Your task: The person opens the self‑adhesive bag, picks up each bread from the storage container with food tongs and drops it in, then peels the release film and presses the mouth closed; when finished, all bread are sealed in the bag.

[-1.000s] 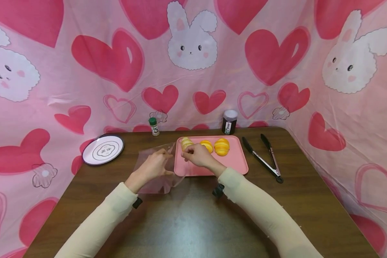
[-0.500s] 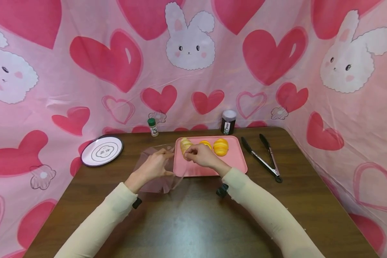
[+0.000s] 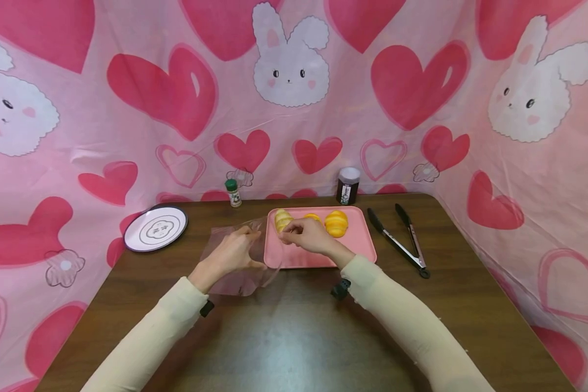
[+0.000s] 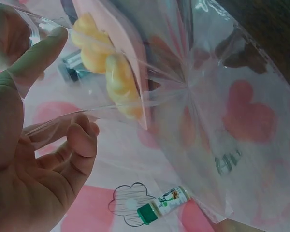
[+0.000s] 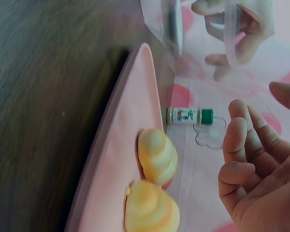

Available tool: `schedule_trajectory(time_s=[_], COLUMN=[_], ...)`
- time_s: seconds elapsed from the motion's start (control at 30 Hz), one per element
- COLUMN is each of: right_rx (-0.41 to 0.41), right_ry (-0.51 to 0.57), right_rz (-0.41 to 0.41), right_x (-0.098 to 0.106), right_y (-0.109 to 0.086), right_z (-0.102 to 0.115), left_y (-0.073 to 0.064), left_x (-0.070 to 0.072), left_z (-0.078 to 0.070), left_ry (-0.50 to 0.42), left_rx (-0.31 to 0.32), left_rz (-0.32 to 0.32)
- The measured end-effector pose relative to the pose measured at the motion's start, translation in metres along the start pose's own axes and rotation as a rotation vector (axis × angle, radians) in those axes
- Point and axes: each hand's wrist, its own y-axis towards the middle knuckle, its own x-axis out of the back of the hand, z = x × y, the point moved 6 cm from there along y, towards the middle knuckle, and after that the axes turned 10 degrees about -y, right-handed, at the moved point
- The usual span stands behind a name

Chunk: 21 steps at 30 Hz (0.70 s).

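A clear plastic bag (image 3: 232, 283) hangs around my left hand (image 3: 227, 253), its film stretched over the straight thumb and past the curled fingers in the left wrist view. Thumb and fingers stand well apart at its mouth. My right hand (image 3: 307, 235) hovers over the left part of the pink tray (image 3: 294, 260), facing the bag. In the right wrist view, nothing can be made out between its thumb and loosely bent fingers (image 5: 236, 133). On the tray lie a pale bread roll (image 3: 282, 219), a yellow striped roll (image 3: 336, 224) and a third roll (image 3: 313, 216), mostly hidden by the right hand.
A white plate (image 3: 157, 228) stands at the back left of the brown table (image 3: 294, 337). Behind the tray are a green-capped shaker (image 3: 233, 193) and a dark jar (image 3: 348, 185). Open tongs (image 3: 402, 242) lie to its right. A patterned cloth hangs behind.
The right hand has shifted very slightly toward the near side, showing more of the pale roll and less of the middle one. The bag's film has shifted a little; the left hand stays nearly still.
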Motion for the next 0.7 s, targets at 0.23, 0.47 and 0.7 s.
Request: schedule_trajectory(time_s=[0.23,0.47,0.7], right_rx=[-0.046,-0.076,-0.166], right_ry=[-0.014,-0.085,-0.228], right_rz=[-0.041,-0.114,-0.165], right_x=[0.024,0.054,0.090], right_y=[-0.009,-0.020,-0.039], right_z=[-0.022,-0.050,-0.085], left_y=[0.000,0.001,0.001], left_x=[0.003,0.006,0.008], left_z=[0.006,0.010,0.016], left_ry=[0.016,0.005,0.010], left_rx=[0.042,0.094,0.125], left_rz=[0.008,0.024,0.027])
